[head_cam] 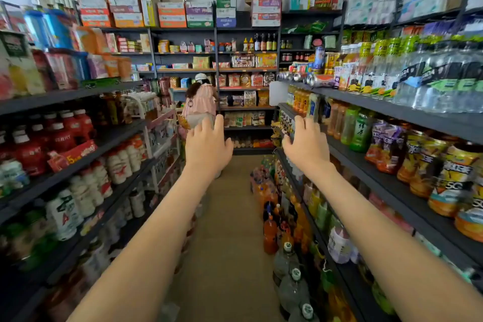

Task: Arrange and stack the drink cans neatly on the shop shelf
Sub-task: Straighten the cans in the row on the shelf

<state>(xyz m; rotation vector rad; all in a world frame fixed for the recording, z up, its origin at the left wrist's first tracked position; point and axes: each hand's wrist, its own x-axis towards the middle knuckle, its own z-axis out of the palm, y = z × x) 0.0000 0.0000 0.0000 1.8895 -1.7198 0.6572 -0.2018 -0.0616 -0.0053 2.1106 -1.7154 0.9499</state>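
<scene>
Both hands out and empty, reaching up the aisle toward toppled cans.

The left hand [207, 144] and right hand [304, 144] are stretched forward, fingers spread and straight, gripping nothing. The right one hangs just in front of the right-hand shelving, the left over the open aisle. The cans [320, 80] lie on their sides at the far end of the upper shelf [366, 97], well beyond the fingertips, with bottles [366, 68] standing just beside them. My worry is rolling — those cans look close to the front lip, and a clumsy first touch could send one over the edge to the floor. A dented can won't stack straight either.
</scene>
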